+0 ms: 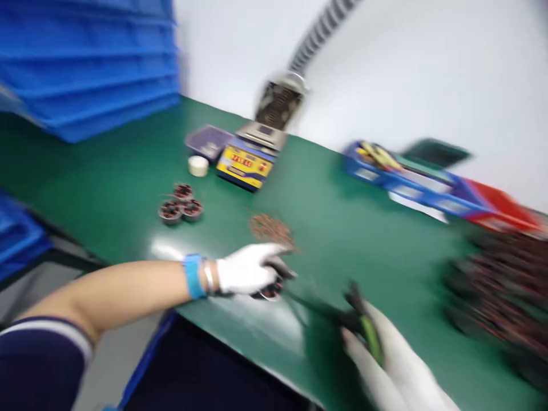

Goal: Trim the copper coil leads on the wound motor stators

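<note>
Three coils (pixel 180 203) beyond left hand (pixel 246 268)

Left hand (pixel 246 268) grips a round coil (pixel 270 292); right hand (pixel 398 365) — blurred — holds a green-handled tool (pixel 367 330).

Everything is smeared by motion. A round part (pixel 270 293) is mostly covered by the gloved left hand (pixel 246 268) clasped over it; only its dark lower rim is seen. The right hand (pixel 398 368) is cut off by the bottom edge and blurred. The green-handled tool (pixel 369 334) gripped in it is streaked, its tip not made out. The dark heap (pixel 500 291) at the right is blurred past telling and clipped by the edge. The red digits (pixel 242 160) on the yellow device (pixel 252 174) cannot be read. The blue crates (pixel 85 63) are cropped at the top left.
</note>
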A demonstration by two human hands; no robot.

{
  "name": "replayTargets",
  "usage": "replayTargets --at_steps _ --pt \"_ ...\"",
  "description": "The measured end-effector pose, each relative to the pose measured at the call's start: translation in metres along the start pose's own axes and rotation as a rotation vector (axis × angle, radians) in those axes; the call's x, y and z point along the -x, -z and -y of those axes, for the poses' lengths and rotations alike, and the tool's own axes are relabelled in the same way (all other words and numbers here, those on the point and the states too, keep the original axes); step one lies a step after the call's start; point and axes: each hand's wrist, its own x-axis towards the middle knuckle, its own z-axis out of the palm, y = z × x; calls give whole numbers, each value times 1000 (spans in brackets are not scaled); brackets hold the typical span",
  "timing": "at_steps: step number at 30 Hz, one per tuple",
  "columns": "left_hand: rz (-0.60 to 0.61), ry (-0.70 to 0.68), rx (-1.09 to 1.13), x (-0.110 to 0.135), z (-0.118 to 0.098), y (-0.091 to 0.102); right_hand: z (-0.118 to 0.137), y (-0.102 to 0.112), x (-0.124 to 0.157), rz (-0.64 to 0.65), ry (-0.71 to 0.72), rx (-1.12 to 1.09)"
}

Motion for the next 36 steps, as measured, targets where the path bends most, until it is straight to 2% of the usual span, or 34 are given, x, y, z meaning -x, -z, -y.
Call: replayTargets --at_steps 2,8,14,21,26,32,36 --pt "-31 -102 -67 -2 3 2 8 15 13 137 20 112" --pt "-21 -75 -81 -3 2 -1 32 12 -4 186 132 187" --pt "-60 -127 -139 -5 0 -3 42 20 -8 236 112 221" --pt "-61 -128 -93 -7 3 -3 53 26 -20 332 26 307" --pt "-77 -107 -121 -7 0 -4 57 27 -23 362 26 363" --pt "-67 -75 -90 -7 -1 -3 51 32 -28 377 -1 333" --pt "-35 -43 -27 -5 -1 -2 44 40 -41 318 120 368"
